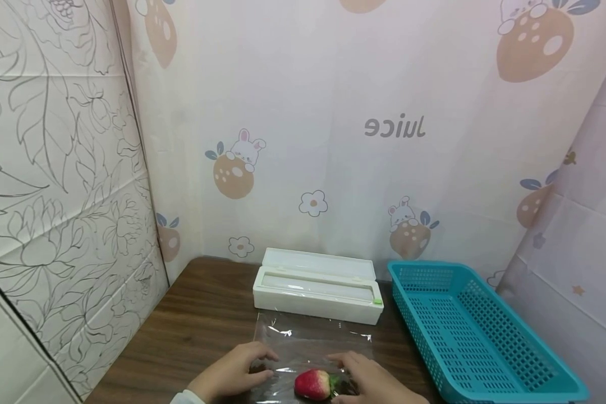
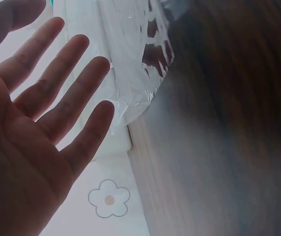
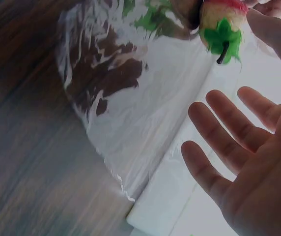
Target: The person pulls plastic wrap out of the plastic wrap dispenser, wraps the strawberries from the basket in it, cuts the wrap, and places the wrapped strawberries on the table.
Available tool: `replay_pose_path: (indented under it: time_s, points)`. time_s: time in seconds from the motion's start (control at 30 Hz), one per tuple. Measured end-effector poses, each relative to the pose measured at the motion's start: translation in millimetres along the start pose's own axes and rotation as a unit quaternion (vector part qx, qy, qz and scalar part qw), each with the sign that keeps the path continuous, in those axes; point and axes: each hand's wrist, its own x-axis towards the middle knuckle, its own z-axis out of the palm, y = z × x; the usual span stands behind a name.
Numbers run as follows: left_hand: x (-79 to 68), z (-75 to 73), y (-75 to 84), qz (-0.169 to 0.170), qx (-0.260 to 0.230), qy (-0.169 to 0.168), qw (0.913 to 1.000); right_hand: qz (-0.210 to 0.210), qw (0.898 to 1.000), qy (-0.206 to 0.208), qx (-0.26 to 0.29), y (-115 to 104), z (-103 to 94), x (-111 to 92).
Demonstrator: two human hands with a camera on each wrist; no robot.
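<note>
A red and pale-yellow strawberry with green leaves lies on a sheet of clear cling film spread over the table. To its left is my left hand, whose fingers are spread and hold nothing in the left wrist view. My right hand is close on the other side, by the leafy end. From the right wrist, its fingers look extended and apart, and the thumb reaches near the strawberry. The film's wrinkled edge catches light below my left fingertips.
Behind the film stands a white cling film dispenser, its lid raised, with a green slider at the right end. A teal plastic basket occupies the table's right side. A printed curtain hangs behind the wooden table.
</note>
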Motion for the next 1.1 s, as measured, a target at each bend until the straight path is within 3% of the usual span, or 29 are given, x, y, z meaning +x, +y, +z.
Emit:
replay_pose_path:
  time_s: [0.2,0.4,0.5,0.67,0.8,1.1]
  points:
    - [1.1,4.5,1.4,0.004,-0.012,-0.008,0.9999,0.024,1.000,-0.009,0.004,5.5,-4.5,-4.0]
    - [2.6,12.2,7.3,-0.013,-0.058,-0.046,0.9972,-0.035,0.997,-0.066,-0.008,15.8,5.3,-5.0]
    - [3.2,14.6,9.0,-0.021,-0.071,-0.058,0.9956,-0.053,0.994,-0.083,-0.039,19.3,10.3,-3.5]
    - [2.4,17.0,11.9,0.006,-0.051,-0.082,0.9953,-0.047,0.990,-0.092,-0.093,18.8,15.1,-1.4]
    - [0.8,17.9,13.1,0.024,-0.023,-0.097,0.9947,-0.042,0.986,-0.081,-0.137,17.3,18.9,-3.1]
    - [-1.7,20.9,19.9,0.000,0.016,-0.114,0.9934,-0.101,0.973,-0.031,-0.208,18.2,26.8,-8.6]
